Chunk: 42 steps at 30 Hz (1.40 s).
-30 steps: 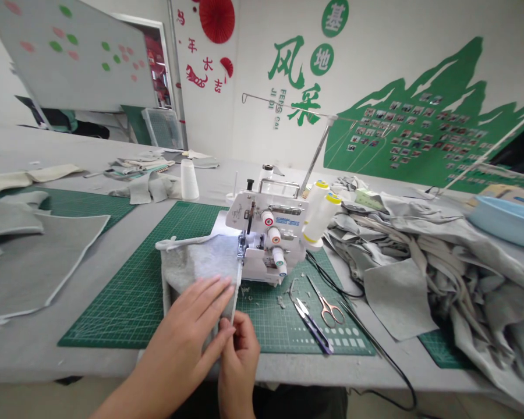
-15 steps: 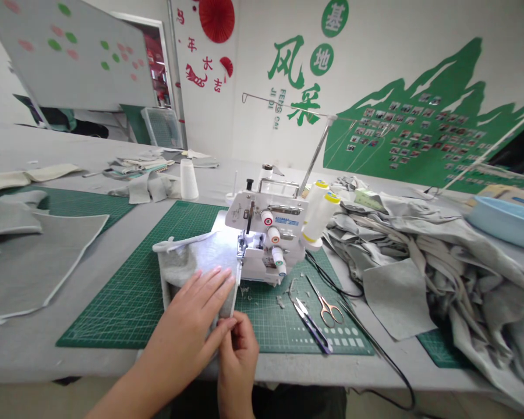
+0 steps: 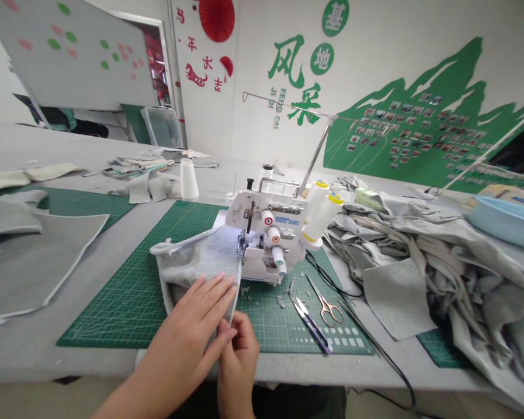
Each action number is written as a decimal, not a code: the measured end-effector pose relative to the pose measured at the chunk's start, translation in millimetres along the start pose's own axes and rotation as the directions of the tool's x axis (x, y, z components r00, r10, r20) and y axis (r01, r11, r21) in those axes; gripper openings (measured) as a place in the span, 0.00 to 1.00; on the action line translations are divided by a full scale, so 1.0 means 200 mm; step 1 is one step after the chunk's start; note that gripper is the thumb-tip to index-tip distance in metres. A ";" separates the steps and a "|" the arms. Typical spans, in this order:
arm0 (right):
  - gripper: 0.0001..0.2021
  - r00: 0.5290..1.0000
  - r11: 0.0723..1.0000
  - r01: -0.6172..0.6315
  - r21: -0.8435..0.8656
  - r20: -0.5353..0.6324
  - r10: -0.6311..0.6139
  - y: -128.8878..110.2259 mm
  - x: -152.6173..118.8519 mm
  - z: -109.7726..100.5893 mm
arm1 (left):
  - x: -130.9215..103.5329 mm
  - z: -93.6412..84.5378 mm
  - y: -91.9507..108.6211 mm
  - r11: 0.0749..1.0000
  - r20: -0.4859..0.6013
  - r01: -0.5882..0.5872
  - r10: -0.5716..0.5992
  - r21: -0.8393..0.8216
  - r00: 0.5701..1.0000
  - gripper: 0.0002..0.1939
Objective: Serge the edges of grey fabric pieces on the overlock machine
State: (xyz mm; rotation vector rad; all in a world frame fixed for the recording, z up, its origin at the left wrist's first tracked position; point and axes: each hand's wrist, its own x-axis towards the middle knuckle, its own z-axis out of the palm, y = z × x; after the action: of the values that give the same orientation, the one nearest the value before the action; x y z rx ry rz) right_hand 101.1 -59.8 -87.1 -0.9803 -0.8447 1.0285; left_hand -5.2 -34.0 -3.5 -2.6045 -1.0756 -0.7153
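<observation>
A piece of grey fabric with a pale edging lies at the overlock sewing machine, its right edge running under the presser foot area. My left hand rests flat on this fabric with fingers stretched toward the machine, the thumb reaching over to my right hand. Close to the table's front, my right hand pinches the fabric's right edge between thumb and curled fingers. The part of the cloth below my hands is mostly hidden.
Thread snips and small scissors lie on the green cutting mat, right of my hands, near lint scraps. A large heap of grey fabric fills the right side. Thread cones stand behind the machine; more cloth lies left.
The fabric has shifted slightly, its far left corner moving left, and the bright glare on it has dimmed. My left hand has slid a little toward me; my right hand keeps its pinch.
</observation>
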 end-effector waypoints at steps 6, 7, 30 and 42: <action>0.11 1.000 1.000 -0.020 -0.003 -0.010 0.020 0.00 0.00 0.00 | 0.01 0.01 0.00 1.000 0.003 0.013 -0.013 0.002 1.000 0.30; 0.11 1.000 1.000 -0.027 -0.002 -0.010 0.027 0.01 0.00 0.00 | 0.01 0.02 0.00 1.000 0.002 0.016 -0.016 -0.001 1.000 0.30; 0.17 1.000 0.999 -0.014 -0.040 -0.022 0.013 0.04 -0.01 0.00 | 0.06 0.04 -0.08 0.996 0.010 0.033 -0.033 -0.078 0.999 0.28; 0.11 0.999 0.999 -0.012 -0.053 0.037 0.014 -0.01 0.00 0.00 | -0.01 0.01 -0.01 0.998 -0.006 0.037 -0.037 -0.060 0.999 0.30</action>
State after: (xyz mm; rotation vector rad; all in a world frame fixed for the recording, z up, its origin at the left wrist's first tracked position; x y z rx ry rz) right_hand 101.1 -60.7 -84.5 -1.0147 -0.9014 1.0432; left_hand -6.9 -32.2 -5.7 -2.6364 -1.1195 -0.7760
